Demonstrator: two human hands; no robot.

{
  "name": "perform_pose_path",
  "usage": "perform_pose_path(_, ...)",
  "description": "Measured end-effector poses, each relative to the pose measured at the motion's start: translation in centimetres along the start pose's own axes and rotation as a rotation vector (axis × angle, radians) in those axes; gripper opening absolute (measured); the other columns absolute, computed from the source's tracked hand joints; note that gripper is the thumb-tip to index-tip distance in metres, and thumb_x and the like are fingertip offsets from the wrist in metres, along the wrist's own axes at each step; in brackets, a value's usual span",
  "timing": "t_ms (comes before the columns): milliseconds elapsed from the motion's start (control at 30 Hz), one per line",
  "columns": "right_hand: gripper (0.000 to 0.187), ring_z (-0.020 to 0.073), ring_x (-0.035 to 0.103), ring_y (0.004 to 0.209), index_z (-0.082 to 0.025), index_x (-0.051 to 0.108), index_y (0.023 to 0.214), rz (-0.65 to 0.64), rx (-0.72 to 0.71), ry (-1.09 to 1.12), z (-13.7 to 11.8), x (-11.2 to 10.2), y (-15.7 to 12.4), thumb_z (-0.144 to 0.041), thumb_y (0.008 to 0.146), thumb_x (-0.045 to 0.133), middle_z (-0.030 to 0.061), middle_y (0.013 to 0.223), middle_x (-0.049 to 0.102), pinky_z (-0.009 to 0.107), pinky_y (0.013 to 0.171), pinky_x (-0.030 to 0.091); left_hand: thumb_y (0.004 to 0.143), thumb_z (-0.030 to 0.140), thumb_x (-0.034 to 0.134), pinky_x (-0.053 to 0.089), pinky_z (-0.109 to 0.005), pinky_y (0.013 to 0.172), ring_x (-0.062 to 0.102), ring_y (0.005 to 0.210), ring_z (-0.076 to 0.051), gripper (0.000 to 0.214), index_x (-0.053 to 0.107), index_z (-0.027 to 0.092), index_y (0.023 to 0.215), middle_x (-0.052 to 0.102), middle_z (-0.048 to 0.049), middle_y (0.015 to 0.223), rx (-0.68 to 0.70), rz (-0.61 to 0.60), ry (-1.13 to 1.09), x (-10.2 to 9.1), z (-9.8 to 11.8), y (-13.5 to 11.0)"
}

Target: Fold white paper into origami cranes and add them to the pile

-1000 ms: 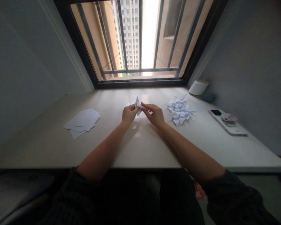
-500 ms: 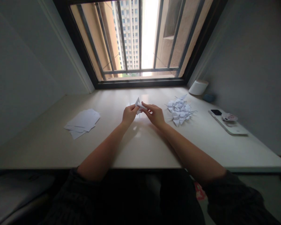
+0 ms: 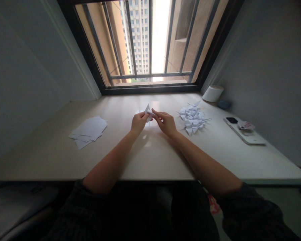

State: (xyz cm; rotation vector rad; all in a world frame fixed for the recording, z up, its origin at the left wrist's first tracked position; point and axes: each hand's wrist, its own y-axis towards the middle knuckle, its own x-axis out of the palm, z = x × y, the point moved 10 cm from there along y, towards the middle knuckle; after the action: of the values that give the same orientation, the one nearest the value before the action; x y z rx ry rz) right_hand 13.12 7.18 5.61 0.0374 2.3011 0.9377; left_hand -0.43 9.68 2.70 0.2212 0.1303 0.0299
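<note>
Two bare hands meet near the middle of a pale tabletop (image 3: pixel 145 164), both working on one piece of folded white paper (image 3: pixel 147 109). I record the left hand (image 3: pixel 138 123) pinching the paper at its left side, thumb against fingers. On my feed the right hand (image 3: pixel 167 124) pinches the right side likewise, index finger reaching along the top of the fold. One pointed flap stands up between the hands; the finer creases are too small for me to read, and I cannot tell whether the lower edge touches the tabletop. Left of the hands, well apart: loose stack of flat white sheets (image 3: pixel 89 129), fanned unevenly. Right of the right hand, nearer: heap of folded paper pieces (image 3: pixel 193 117), thin points jutting outward. Farther right lies a white slab-shaped object (image 3: pixel 252 138) with a dark patch at its far end and a small pale item (image 3: pixel 246 125) on top. At the back right corner I log a white rounded container (image 3: pixel 212 93), tilted, beside a dark rounded object (image 3: pixel 223 104).
</note>
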Motion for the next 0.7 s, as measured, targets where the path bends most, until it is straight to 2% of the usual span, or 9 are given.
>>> perform_pose_path(167,0.037,0.0158,0.062,0.079,-0.027,0.058,0.129,-0.032,-0.014,0.019,-0.3,0.2,0.0,-0.032,0.094,0.047,0.0030,0.097,0.072,0.028,0.073,0.049,0.080,0.036,0.054,0.046,-0.026,0.065,0.064,0.071,-0.017,0.028,0.072,0.015,0.082,0.070,-0.0044,0.073,0.038,0.013,0.064,-0.2,0.0,0.2)
perform_pose_path(333,0.036,0.0159,0.064,0.081,-0.026,0.062,0.124,0.048,0.000,0.022,-0.3,-0.6,-0.1,-0.034,0.091,0.052,0.0039,0.102,0.071,0.027,0.074,0.051,0.082,0.038,0.057,0.044,-0.026,0.068,0.065,0.075,-0.020,0.028,0.074,0.021,0.097,0.071,-0.0032,0.076,0.137,0.027,0.338,0.0,1.6,-0.7)
perform_pose_path(500,0.034,0.0143,0.064,0.076,-0.027,0.064,0.121,0.057,0.013,0.002,-0.3,-0.8,-0.1,-0.035,0.090,0.053,0.0027,0.099,0.072,0.026,0.072,0.051,0.085,0.037,0.057,0.043,-0.028,0.074,0.066,0.079,-0.022,0.039,0.063,0.030,0.122,0.073,-0.0024,0.080,0.188,0.035,0.638,0.6,3.1,-1.7)
perform_pose_path(700,0.033,0.0145,0.064,0.073,-0.028,0.066,0.119,0.063,-0.006,-0.103,-0.8,-1.1,-0.2,-0.034,0.090,0.052,0.0022,0.094,0.073,0.026,0.069,0.048,0.089,0.037,0.049,0.044,-0.029,0.073,0.066,0.077,-0.023,0.046,0.054,0.024,0.133,0.072,-0.0058,0.079,0.215,0.018,0.808,1.1,3.5,-2.1)
